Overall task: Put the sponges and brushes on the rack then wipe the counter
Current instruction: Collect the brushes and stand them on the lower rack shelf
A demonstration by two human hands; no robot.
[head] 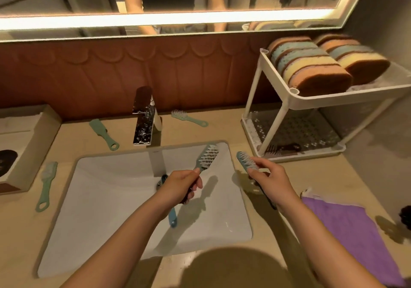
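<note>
Our left fingers (196, 186) curl round the handle of a blue brush (208, 157). The left hand (182, 185) is held over the sink (111, 198), forearm reaching in from below. That brush lies diagonally, bristle head up and right, loop end down toward us. Our right hand (272, 181), over the table (333, 183) near the rack (295, 103), pinches a second brush (245, 161), its head pointing up-left.

I see left grip (184, 184) holding brush (207, 157) over sink (111, 198); right grip (270, 180) holding second brush (245, 161) near rack (311, 101).
</note>
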